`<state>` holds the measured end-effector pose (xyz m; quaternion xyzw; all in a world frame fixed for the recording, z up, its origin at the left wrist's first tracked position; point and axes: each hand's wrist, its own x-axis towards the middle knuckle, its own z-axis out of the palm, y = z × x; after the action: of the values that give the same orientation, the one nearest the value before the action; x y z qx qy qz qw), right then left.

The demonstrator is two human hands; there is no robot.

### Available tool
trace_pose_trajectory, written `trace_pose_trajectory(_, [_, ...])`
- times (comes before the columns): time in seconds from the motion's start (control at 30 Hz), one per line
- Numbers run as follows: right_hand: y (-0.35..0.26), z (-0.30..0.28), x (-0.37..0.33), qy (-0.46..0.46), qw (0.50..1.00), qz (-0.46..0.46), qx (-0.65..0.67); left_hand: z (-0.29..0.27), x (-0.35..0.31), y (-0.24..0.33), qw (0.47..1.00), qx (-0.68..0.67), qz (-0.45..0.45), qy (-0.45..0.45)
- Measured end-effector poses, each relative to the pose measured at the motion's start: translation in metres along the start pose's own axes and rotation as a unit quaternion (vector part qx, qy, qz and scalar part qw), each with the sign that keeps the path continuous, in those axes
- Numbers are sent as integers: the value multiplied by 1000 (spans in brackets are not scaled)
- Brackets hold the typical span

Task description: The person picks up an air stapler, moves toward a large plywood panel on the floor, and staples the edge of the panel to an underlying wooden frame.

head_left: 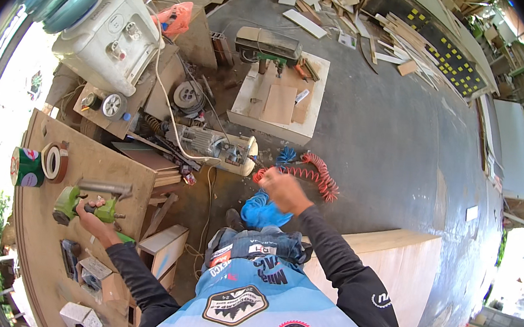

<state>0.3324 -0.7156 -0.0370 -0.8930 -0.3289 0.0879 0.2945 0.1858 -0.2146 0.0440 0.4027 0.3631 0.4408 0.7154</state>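
The left hand (88, 209) wraps its grip around a green nail gun (82, 204) near the tabletop (108, 166) right edge; it looks heavy, rigid, best held by its handle. The right hand (284, 191) pinches the red coiled hose (312, 172) above the floor; springy, light.

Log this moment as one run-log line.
left hand: grips green power tool on bench | right hand: raised, blurred, over red coiled hose

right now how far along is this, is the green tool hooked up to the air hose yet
Not that I can see. Done: the left hand already grips the green handheld power tool on the plywood workbench. In hand: the right hand is at the red coiled air hose. Left: no hose visibly reaches the tool.
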Motion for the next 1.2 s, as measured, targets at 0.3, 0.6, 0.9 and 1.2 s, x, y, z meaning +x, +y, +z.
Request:
trace_pose_trajectory(0.3, [57, -37, -32, 260, 912, 310, 73, -143, 120, -47, 990, -131, -33, 42])
trace_pose_trajectory(0.6, [189, -34, -63, 84, 937, 340, 8, -99, 96, -107, 808, 478, 108, 326])
trace_pose_trajectory(0.9, [465, -137, -14, -117, 921, 355, 111, 31, -31, -121, 722, 519, 170, 425])
trace_pose_trajectory(1.2, [290, -167, 100, -61, 994, -62, 73, 67, -339, -286, 790, 462, 150, 375])
